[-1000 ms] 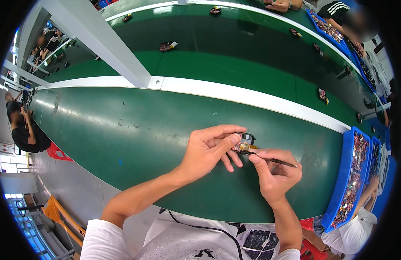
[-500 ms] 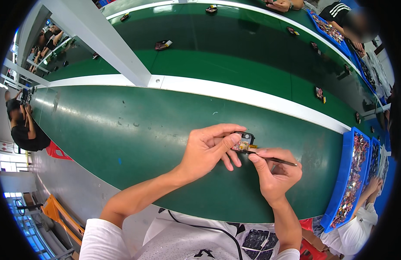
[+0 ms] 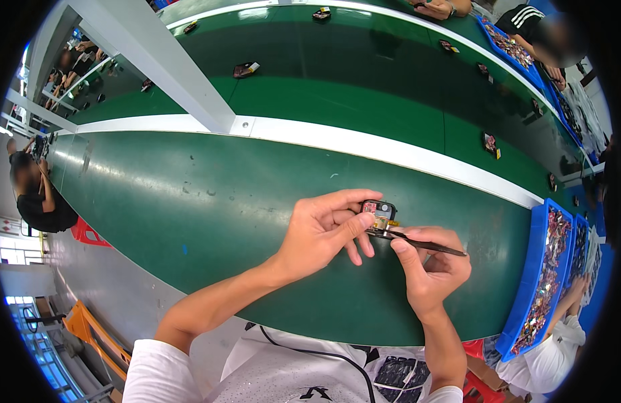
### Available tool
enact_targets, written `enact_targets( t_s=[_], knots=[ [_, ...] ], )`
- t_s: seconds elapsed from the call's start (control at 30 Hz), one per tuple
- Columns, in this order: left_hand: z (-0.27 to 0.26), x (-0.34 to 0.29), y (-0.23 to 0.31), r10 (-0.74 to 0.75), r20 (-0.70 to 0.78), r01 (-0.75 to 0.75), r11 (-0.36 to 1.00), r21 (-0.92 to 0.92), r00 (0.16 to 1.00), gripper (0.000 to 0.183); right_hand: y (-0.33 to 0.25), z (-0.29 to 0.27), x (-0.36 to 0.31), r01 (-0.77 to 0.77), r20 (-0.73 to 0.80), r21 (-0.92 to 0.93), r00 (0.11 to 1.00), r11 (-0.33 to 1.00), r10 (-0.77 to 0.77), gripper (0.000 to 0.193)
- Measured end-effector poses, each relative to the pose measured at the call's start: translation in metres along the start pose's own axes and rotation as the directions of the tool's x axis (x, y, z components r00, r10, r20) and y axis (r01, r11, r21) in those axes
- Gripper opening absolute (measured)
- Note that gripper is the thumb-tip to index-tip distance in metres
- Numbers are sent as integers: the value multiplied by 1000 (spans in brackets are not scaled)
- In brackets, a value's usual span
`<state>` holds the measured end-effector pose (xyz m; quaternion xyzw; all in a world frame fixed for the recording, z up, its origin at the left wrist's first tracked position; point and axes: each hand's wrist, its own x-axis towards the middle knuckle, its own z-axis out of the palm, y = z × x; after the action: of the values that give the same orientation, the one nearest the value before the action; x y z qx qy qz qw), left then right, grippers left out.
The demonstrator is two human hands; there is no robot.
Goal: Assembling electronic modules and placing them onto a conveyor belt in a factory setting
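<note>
My left hand [image 3: 324, 228] is closed on the left side of a small black device housing [image 3: 390, 209], its thumb across the front edge. Inside the housing show a reddish circuit board and a pale round part, and a yellow tab sticks out at its right. My right hand [image 3: 433, 272] pinches black tweezers [image 3: 428, 246] between thumb and fingers. The tips of the tweezers reach the housing's near edge; exactly what they touch is too small to make out. Both hands are above the green worktable [image 3: 257, 181].
Beyond a white rail [image 3: 391, 154], a green conveyor belt [image 3: 364, 101] carries several similar housings [image 3: 245, 70]. A blue tray [image 3: 535, 269] of small parts stands at the right. A grey post [image 3: 156, 60] rises at the left. Other people sit along the line.
The housings on the belt have shifted slightly left. In my right hand the tweezers have turned a little, showing more of their width, and the held housing has tilted slightly.
</note>
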<state>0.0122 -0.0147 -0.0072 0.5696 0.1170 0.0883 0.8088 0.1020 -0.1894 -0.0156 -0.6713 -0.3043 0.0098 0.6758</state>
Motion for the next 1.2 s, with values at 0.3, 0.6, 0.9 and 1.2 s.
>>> enact_targets(
  t_s=[0.3,0.6,0.9,1.2],
  knots=[
    [1,0,1,6,-11,-6,1000,0,1000,35,1,-1,5,80,68,-37,995,996,-77,19],
    [3,0,1,-29,-34,28,999,-18,999,31,-4,2,8,165,113,-89,981,982,-155,14],
    [-1,2,0,-110,-27,111,993,28,994,28,-5,2,8,278,190,-224,953,934,-238,13],
    [6,-1,-5,-96,-104,101,994,49,990,23,-2,3,7,430,233,-290,898,855,-373,22]
  ],
)
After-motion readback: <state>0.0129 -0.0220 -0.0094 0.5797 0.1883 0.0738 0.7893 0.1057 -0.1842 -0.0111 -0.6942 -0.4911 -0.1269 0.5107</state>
